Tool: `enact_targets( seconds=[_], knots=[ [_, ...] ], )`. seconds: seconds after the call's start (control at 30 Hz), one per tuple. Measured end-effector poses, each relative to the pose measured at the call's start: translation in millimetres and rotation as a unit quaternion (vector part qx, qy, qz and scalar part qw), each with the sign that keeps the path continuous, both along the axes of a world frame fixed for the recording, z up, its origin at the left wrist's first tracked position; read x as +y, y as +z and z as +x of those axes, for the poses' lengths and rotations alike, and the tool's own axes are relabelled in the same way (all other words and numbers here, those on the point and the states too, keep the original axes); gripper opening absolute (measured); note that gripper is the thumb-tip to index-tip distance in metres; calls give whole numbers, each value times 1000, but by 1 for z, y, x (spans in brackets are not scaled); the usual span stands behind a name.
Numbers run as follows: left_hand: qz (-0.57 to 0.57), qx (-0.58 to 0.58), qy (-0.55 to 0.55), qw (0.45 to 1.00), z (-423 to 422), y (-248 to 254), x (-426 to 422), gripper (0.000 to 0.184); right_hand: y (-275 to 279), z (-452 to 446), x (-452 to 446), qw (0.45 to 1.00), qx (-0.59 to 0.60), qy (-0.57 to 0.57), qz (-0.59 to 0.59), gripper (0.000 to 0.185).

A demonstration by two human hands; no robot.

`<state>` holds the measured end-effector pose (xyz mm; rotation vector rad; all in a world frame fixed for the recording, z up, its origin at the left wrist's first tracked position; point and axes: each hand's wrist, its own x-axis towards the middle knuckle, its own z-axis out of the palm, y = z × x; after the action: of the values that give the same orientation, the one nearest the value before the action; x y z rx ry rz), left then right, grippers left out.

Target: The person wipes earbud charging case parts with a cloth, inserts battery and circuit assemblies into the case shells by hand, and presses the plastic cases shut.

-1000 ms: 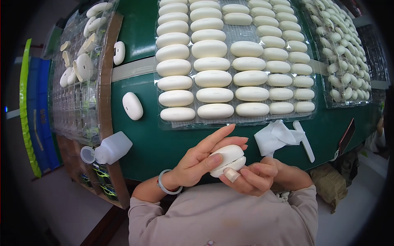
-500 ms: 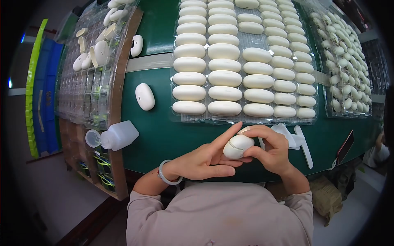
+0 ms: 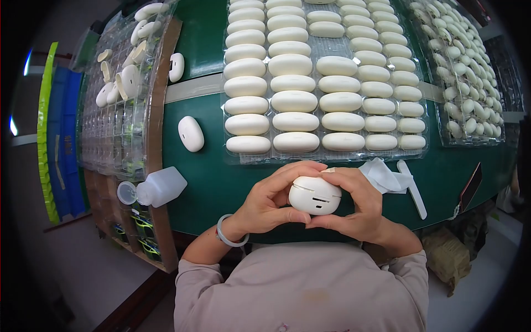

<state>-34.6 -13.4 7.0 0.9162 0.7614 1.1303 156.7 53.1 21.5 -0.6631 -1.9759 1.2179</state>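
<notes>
A rounded white earbud charging case (image 3: pixel 314 195) is held between my two hands, just in front of my body. Its side with a dark slot and a small port faces me. My left hand (image 3: pixel 270 200) closes round its left side, thumb at the lower edge. On the other side, my right hand (image 3: pixel 358 200) grips it with the thumb below and fingers on top. Beyond my hands lies a clear plastic tray (image 3: pixel 249 158) with rows of similar white cases. One more white case (image 3: pixel 191 134) rests alone on the green table, left of that tray.
A translucent bottle (image 3: pixel 165 187) lies at left, beside stacked clear trays (image 3: pixel 102 138) in a cardboard box. White cloth (image 3: pixel 381 176) and a white stick (image 3: pixel 412 191) sit at right, near a dark flat object (image 3: pixel 471 188). Another full tray (image 3: pixel 462 77) stands far right.
The case has turned so its slot and port face me. My left hand has gone from an outstretched palm to gripping the case; both hands now hold it.
</notes>
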Motion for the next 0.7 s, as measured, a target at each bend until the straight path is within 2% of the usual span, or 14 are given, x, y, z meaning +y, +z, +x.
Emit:
enact_targets(
  seconds=[0.03, 0.2, 0.3, 0.4, 0.7],
  knots=[
    [13, 5, -5, 1000, 0, -3, 0, 64, -2, 0, -1, 998, -4, -13, 55, 61],
    [44, 17, 15, 999, 1, -3, 0, 66, -7, 5, -1, 996, 20, -16, 81, 61],
    [135, 134, 22, 981, -2, -11, 2, 66, -6, 7, -1, 995, 21, -22, 97, 62],
    [90, 127, 50, 987, 3, -9, -2, 65, -5, 7, 0, 994, 23, -27, 105, 61],
    [83, 34, 50, 995, 10, -15, -3, 67, -8, 7, -1, 993, 49, -39, 101, 59]
  ],
)
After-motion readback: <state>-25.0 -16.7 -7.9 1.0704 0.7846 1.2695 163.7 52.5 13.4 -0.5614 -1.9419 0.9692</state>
